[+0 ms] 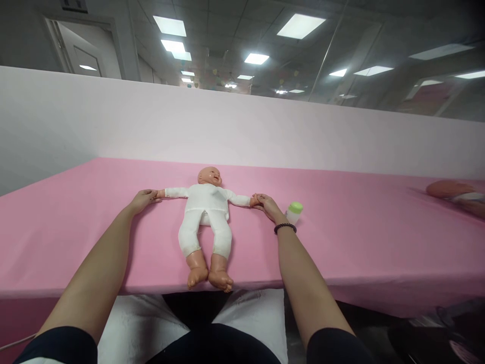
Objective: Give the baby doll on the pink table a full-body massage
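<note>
A baby doll [206, 199] with a white cloth body lies on its back on the pink-covered table [151, 258]. Its head points to the far side and its bare feet reach the near edge. Both doll arms are stretched out sideways. My left hand [144, 199] is closed round the doll's hand at the left. At the right, my right hand [268, 206] grips the doll's other hand between thumb and fingers. A dark beaded bracelet circles my right wrist. Just beyond that wrist stands a small clear bottle with a green lid [294, 211].
Another doll [454, 191] lies at the far right, partly cut off by the frame. A white low wall [242, 129] runs along the table's back, with glass above it. Dark items [435, 331] sit below the table at the lower right.
</note>
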### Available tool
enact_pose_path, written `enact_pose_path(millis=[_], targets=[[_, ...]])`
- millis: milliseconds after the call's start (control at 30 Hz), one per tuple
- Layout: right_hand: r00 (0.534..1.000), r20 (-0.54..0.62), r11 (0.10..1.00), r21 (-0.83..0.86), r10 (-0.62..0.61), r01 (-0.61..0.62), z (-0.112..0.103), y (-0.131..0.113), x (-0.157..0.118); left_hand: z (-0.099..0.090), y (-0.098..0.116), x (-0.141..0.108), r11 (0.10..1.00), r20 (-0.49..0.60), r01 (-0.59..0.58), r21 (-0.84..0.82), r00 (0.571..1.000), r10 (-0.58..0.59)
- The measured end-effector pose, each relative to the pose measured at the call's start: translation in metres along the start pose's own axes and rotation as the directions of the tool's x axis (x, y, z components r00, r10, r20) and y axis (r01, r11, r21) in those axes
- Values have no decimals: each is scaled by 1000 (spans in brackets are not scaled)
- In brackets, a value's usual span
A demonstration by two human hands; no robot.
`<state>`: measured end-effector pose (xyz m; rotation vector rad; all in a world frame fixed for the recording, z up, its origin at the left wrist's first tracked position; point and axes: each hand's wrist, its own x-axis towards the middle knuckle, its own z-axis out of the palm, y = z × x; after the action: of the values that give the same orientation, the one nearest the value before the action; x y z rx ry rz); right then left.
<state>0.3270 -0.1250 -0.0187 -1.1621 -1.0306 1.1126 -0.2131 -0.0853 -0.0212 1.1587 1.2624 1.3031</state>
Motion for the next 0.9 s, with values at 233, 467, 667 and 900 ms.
enact_pose_path(millis=[233,467,667,900], targets=[[999,32,1000,15,-4,3,-2,2,2,5,8,-5,998,-16,31,-50,999,-32],[999,44,1000,24,-9,8,-3,1,1,7,9,-8,1000,-33,21,-23,999,-21],[1000,23,1000,4,-9,8,0,-1,-1,7,8,-8,1000,-33,17,-23,999,-17],[1000,16,1000,1,-4,4,0,-1,-1,9,11,-11,1000,-39,26,-10,999,-26]])
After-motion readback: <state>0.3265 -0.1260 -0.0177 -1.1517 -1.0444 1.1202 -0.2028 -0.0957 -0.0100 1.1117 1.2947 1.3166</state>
